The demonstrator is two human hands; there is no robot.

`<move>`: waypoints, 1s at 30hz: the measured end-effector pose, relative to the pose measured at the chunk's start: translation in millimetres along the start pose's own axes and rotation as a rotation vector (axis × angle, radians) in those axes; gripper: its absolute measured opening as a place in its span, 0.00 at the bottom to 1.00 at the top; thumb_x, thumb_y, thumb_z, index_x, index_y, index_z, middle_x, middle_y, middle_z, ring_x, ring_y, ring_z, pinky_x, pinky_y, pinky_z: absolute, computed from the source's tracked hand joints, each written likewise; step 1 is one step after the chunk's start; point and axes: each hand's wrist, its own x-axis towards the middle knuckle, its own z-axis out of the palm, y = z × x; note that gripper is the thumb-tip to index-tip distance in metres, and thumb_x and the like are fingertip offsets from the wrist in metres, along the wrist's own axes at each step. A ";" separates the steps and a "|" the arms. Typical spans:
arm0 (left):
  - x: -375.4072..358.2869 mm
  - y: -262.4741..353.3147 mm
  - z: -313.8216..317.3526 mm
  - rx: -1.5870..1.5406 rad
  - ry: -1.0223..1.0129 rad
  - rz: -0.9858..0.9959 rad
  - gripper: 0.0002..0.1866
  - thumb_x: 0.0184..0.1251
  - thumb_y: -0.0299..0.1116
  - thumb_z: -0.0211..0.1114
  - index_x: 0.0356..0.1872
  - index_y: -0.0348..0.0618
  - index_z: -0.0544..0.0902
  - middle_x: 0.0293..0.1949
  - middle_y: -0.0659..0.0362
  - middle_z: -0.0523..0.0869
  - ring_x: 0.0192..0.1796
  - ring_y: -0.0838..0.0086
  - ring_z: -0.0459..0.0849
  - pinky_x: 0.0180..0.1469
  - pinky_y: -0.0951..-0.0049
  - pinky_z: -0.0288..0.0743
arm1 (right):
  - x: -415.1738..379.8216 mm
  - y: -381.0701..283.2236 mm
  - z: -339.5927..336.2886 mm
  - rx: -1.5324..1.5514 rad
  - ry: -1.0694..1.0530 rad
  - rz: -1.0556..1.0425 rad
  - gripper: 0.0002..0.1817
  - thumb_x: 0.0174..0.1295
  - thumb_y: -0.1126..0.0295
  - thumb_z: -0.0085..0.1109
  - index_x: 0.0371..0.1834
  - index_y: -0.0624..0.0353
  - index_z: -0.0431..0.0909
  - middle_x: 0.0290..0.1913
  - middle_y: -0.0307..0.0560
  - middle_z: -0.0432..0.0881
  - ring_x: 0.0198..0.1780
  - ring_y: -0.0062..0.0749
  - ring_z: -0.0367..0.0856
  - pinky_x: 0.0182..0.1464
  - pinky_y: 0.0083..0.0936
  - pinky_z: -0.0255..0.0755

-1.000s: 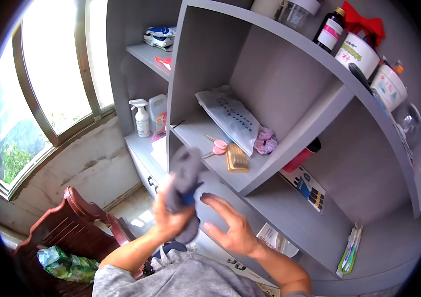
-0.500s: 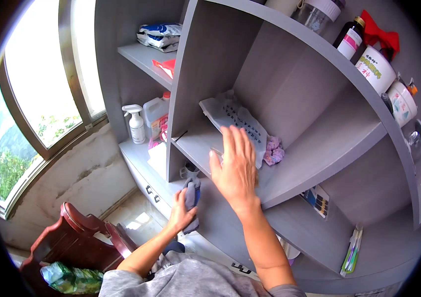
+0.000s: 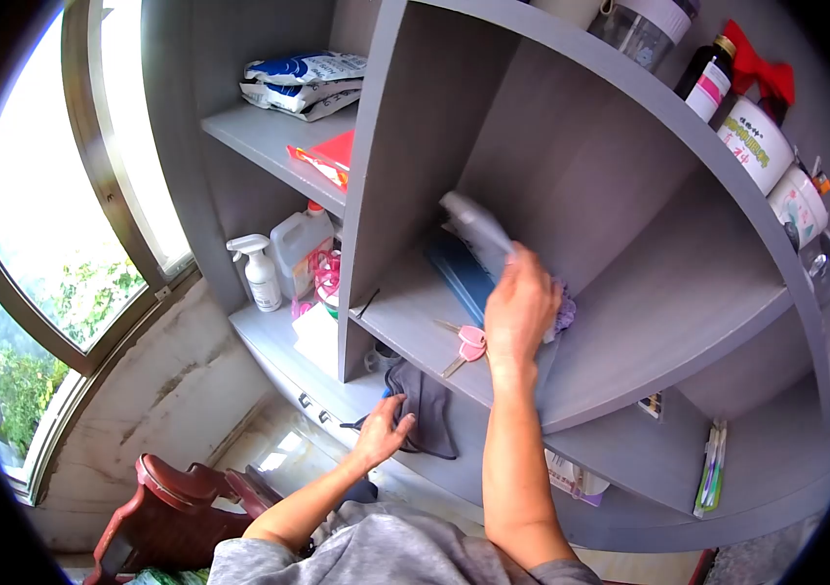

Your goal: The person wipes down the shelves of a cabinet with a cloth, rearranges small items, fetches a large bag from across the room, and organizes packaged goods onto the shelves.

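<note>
Right hand (image 3: 522, 307) deep in the cubby now, fingers closed on the near end of a pale pouch (image 3: 481, 230), and it's blurred, so I can't make out its print. Thumb placement? Can't tell from here, the back of the hand covers it. The pouch sits up and to the left of my knuckles, its long axis slanting from the far upper left down to my grip, tilted clear of the shelf (image 3: 410, 297). That slant is what matters: one end in my fingers, the other pointing away toward the back wall. Just below it lies a dark blue flat item (image 3: 463, 283), running much the same way, with pink-handled scissors (image 3: 471, 341), as they look, nearer the front edge. A purple scrunchie (image 3: 566, 310) peeks out on the far side of my wrist.

Down lower, left hand (image 3: 383, 429) is at the dark grey cloth (image 3: 426, 414) on the worktop (image 3: 273, 341), fingers half curled at its edge; pinching or merely resting, I can't say. It's well apart from the pouch, so the right is nearer.
</note>
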 end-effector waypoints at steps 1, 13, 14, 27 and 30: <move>-1.5 -5.2 -1.2 -0.022 0.015 -0.023 0.26 0.68 0.41 0.62 0.62 0.37 0.74 0.58 0.42 0.79 0.60 0.49 0.78 0.63 0.58 0.71 | 3.4 -3.5 -8.5 0.092 0.041 0.045 0.11 0.70 0.71 0.50 0.50 0.58 0.80 0.44 0.54 0.85 0.50 0.52 0.81 0.62 0.50 0.65; -36.6 32.0 -15.8 -0.768 0.155 -0.017 0.21 0.74 0.37 0.61 0.61 0.33 0.76 0.49 0.54 0.86 0.51 0.70 0.85 0.58 0.70 0.76 | -9.9 -48.9 -91.0 0.760 0.158 0.063 0.15 0.76 0.65 0.46 0.37 0.67 0.74 0.25 0.44 0.75 0.28 0.24 0.69 0.32 0.24 0.65; -43.0 59.7 -32.7 -0.843 0.161 0.080 0.28 0.70 0.45 0.66 0.63 0.34 0.74 0.55 0.55 0.83 0.57 0.69 0.83 0.63 0.70 0.72 | -21.4 -46.1 -97.8 0.750 0.070 -0.004 0.16 0.76 0.65 0.46 0.35 0.67 0.73 0.24 0.39 0.71 0.28 0.19 0.64 0.30 0.22 0.62; -99.8 97.2 -57.3 -1.033 0.442 -0.042 0.20 0.70 0.34 0.66 0.59 0.39 0.76 0.49 0.60 0.84 0.48 0.78 0.81 0.52 0.73 0.77 | -178.5 46.4 -75.7 1.673 -1.231 0.836 0.23 0.71 0.58 0.57 0.60 0.64 0.72 0.49 0.40 0.79 0.49 0.22 0.76 0.52 0.23 0.71; -107.4 79.1 -29.1 -0.948 0.456 -0.160 0.20 0.75 0.41 0.61 0.59 0.38 0.77 0.48 0.61 0.84 0.47 0.80 0.81 0.50 0.76 0.76 | -217.7 73.2 -61.1 1.700 -1.429 1.008 0.31 0.67 0.61 0.62 0.69 0.65 0.65 0.61 0.45 0.76 0.61 0.29 0.75 0.64 0.29 0.67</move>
